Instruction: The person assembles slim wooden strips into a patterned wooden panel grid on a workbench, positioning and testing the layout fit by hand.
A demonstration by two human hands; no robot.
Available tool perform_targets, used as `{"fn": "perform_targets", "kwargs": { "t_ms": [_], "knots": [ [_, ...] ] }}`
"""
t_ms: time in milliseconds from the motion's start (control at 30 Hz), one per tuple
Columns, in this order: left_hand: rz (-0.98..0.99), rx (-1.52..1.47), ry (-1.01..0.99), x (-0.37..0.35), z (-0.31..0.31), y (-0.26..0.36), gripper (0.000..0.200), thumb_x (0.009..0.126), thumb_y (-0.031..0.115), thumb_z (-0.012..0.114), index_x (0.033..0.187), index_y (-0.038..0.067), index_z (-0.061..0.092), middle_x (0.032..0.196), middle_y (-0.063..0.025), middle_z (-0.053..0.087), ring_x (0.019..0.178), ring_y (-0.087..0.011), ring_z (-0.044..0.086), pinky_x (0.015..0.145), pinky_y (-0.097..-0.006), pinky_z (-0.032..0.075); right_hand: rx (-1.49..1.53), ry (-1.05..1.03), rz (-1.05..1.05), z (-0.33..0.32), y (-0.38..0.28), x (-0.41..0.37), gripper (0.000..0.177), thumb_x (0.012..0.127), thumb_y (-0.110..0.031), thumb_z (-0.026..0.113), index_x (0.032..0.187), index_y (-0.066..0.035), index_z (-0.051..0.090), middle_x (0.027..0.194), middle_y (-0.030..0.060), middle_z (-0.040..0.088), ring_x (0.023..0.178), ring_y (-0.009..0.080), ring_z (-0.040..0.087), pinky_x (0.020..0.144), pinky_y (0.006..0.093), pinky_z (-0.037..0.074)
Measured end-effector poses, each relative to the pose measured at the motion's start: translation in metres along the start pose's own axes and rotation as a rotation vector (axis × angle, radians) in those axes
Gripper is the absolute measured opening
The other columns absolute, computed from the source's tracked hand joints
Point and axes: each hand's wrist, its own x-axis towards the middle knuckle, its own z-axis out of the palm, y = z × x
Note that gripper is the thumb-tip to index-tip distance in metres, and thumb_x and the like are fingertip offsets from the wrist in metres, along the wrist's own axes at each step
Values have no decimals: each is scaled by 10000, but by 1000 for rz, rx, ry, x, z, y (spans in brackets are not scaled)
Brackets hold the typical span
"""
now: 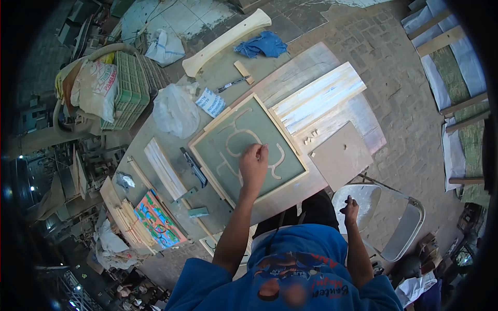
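My left hand (pixel 254 161) is over the middle of a shallow square wooden frame (pixel 280 132), its fingers drawn together. Whatever it may pinch is too small to make out. Pale curved wooden strips (pixel 280 150) lie on the grey-green board inside the frame, and the hand covers some of them. My right hand (pixel 351 208) hangs off the table edge beside a folding chair (pixel 415 228). Its fingers are curled round a small dark object that I cannot identify.
Right of the frame lie whitish planks (pixel 321 98), small wood blocks (pixel 310 137) and a brown square panel (pixel 340 158). Leftward are a dark tool (pixel 194 167), a plastic bag (pixel 176 110) and a colourful panel (pixel 160 220). A blue cloth (pixel 262 44) lies at the back.
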Motion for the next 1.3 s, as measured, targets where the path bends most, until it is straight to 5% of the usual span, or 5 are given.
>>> {"fn": "perform_targets", "kwargs": {
  "t_ms": [233, 567, 633, 767, 1300],
  "knots": [
    [7, 70, 56, 59, 4, 2, 249, 862, -17, 589, 1100, 1, 658, 755, -91, 631, 632, -187, 617, 621, -321, 499, -281, -127, 9, -20, 80, 11, 309, 933, -244, 580, 875, 58, 605, 612, 109, 605, 549, 203, 627, 496, 308, 482],
    [41, 180, 189, 124, -8, 6, 410, 823, -94, 524, 1205, 9, 628, 955, -122, 678, 817, -207, 643, 734, -327, 520, -420, -364, 169, -37, 100, 40, 380, 958, -335, 515, 997, 19, 649, 775, 122, 674, 718, 194, 654, 598, 330, 490],
    [17, 219, 130, 133, -9, 6, 412, 828, -90, 501, 1215, -4, 613, 978, -134, 681, 896, -237, 629, 799, -351, 506, -41, -368, 214, -39, 98, 37, 361, 945, -355, 536, 1076, -37, 646, 835, 74, 672, 767, 176, 646, 609, 313, 486],
    [82, 317, 56, 149, -7, 5, 429, 820, -94, 486, 1226, -12, 597, 998, -139, 680, 972, -277, 602, 858, -386, 481, -60, -390, 250, -44, 107, 50, 358, 945, -353, 537, 1080, -39, 643, 840, 74, 672, 769, 176, 646, 610, 314, 487],
    [1, 345, -8, 161, -15, -14, 498, 735, -59, 700, 1220, 9, 608, 990, -98, 703, 979, -292, 603, 891, -412, 460, -194, -436, 282, -71, 87, 59, 343, 945, -341, 541, 1104, -51, 630, 867, 72, 671, 780, 176, 648, 619, 322, 494]
  ]
}}
